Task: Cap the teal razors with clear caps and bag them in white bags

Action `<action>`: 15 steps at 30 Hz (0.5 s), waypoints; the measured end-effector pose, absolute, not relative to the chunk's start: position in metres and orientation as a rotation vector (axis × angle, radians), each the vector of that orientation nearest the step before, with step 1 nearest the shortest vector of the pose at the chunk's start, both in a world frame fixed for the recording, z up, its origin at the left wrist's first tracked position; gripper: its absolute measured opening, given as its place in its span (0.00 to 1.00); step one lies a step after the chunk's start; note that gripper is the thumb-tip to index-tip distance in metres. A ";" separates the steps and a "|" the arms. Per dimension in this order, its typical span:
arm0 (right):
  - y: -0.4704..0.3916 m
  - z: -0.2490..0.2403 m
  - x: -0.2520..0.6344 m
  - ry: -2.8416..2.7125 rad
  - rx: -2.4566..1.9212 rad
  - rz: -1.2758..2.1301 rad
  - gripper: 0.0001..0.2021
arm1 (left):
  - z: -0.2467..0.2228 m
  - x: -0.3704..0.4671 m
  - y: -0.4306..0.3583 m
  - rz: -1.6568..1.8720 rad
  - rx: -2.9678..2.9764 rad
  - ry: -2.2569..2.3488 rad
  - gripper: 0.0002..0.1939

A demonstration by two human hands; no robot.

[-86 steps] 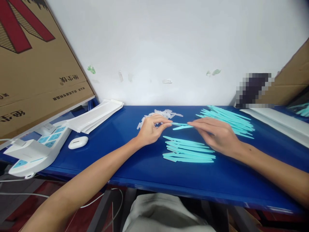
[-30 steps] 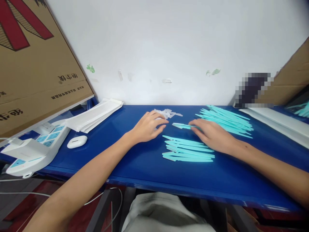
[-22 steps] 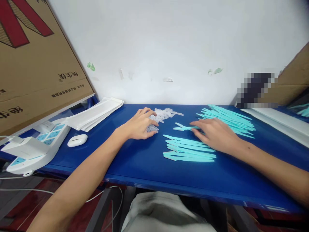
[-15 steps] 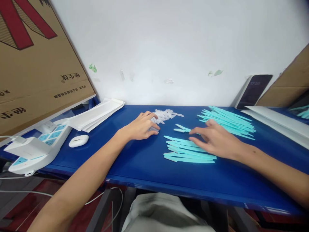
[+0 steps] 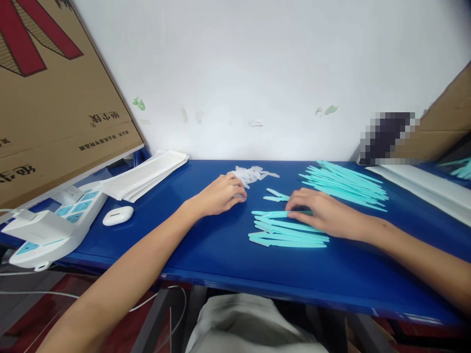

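Observation:
My left hand (image 5: 227,193) is closed at the near left edge of a pile of translucent plastic blade covers (image 5: 252,174). A pale sliver of one cover shows between its thumb and fingertips. My right hand (image 5: 312,208) pinches a turquoise eyebrow razor (image 5: 274,214) at the far side of a row of razors (image 5: 287,240) lying side by side on the blue table. Just beyond the fingers, two more razors (image 5: 275,197) lie partly hidden by that hand. Behind the right wrist spreads a larger heap of turquoise razors (image 5: 346,184).
On the left are a stack of white sleeves (image 5: 147,171), a white earbud case (image 5: 117,215) and a power strip (image 5: 83,215) with plugs. A cardboard box (image 5: 55,113) leans there. White packaging (image 5: 423,186) lies right, near a pixelated dark object (image 5: 386,137) against the wall.
My right hand has lowered toward me and its fingers have closed on a razor in the near row. My left hand's fingers have drawn together beside the covers.

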State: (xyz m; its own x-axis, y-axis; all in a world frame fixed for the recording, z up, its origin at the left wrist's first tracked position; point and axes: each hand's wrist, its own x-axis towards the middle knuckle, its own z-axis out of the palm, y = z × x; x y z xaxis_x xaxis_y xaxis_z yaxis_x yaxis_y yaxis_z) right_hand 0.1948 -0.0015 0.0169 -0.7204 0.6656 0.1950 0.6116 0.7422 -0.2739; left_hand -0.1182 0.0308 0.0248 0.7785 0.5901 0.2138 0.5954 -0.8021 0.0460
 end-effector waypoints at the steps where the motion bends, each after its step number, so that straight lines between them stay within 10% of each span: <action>1: -0.002 0.017 0.195 -2.668 -1.013 0.256 0.17 | 0.023 -0.116 0.031 -0.341 -2.939 -0.958 0.11; 15: 0.005 0.011 0.205 -2.610 -0.942 0.185 0.20 | 0.012 -0.110 0.031 -0.531 -2.948 -0.967 0.12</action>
State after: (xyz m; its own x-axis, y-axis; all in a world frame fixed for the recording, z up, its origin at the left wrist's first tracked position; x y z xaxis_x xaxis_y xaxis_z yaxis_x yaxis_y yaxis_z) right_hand 0.2053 0.0051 0.0107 -0.7139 0.6386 0.2874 0.5916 0.7696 -0.2403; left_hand -0.1103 0.0311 0.0115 0.7545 0.5762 0.3140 0.5743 -0.8114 0.1090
